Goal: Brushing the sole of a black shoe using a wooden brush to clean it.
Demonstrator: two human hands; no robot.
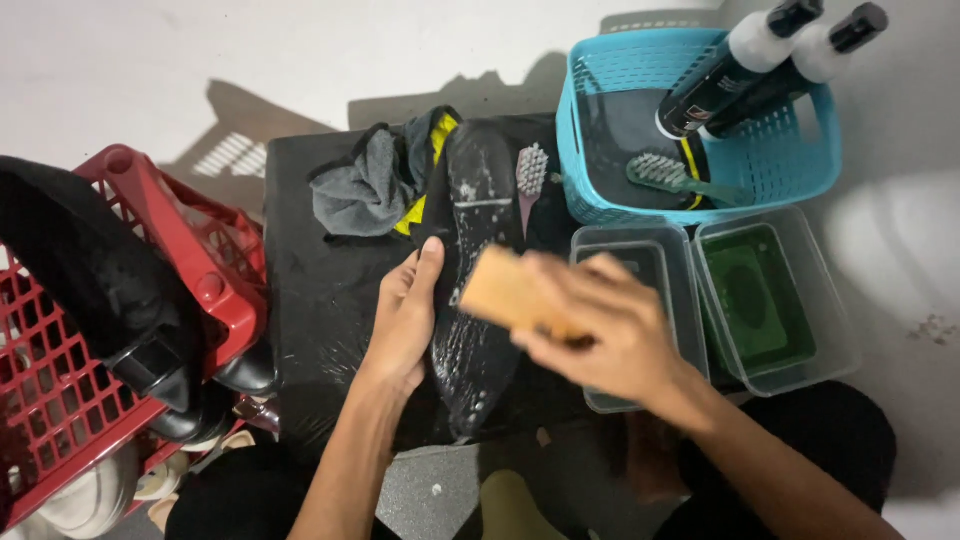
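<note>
Firmly, left hand (402, 318) steadies black shoe (474, 270); right hand (612, 330) grips wooden brush (510, 292)

Bright light, hard shadows on floor — right hand (610, 330) motion-blurred.

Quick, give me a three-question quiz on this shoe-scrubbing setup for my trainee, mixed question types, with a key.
1. True or false: the left hand steadies the black insole on the black board.
2. What does the right hand hold? A) a green brush B) a wooden brush C) a grey cloth
3. Fill in: the two bottles lean in the ___ basket.

Key
1. True. The palm rests along its left edge.
2. B. The green brush lies in the basket, and the grey cloth lies on the board.
3. Blue.
</note>
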